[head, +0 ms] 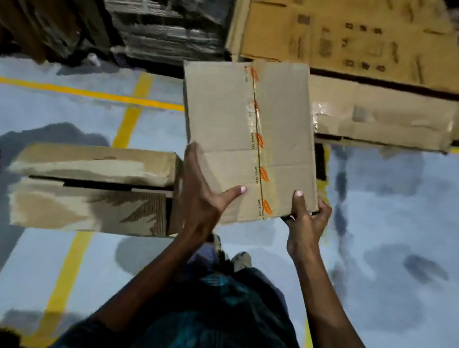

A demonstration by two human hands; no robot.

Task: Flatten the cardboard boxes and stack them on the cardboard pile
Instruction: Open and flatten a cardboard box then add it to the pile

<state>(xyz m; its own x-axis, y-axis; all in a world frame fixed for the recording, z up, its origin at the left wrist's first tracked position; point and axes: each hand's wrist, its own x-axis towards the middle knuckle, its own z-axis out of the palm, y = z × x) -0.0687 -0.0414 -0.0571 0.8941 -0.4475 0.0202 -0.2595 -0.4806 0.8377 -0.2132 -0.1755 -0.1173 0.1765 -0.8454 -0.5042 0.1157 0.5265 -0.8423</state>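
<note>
At frame centre, the left hand (203,196) and right hand (306,220) grip the near edge of a taped cardboard box (247,139), thumbs on top. The cardboard pile (355,45) fills the upper right; another box (92,188) lies on the floor (384,245) at left.

Bare forearms, no sleeves in view — dark garment (219,327) with teal patterning — pale shoes (242,260).
</note>
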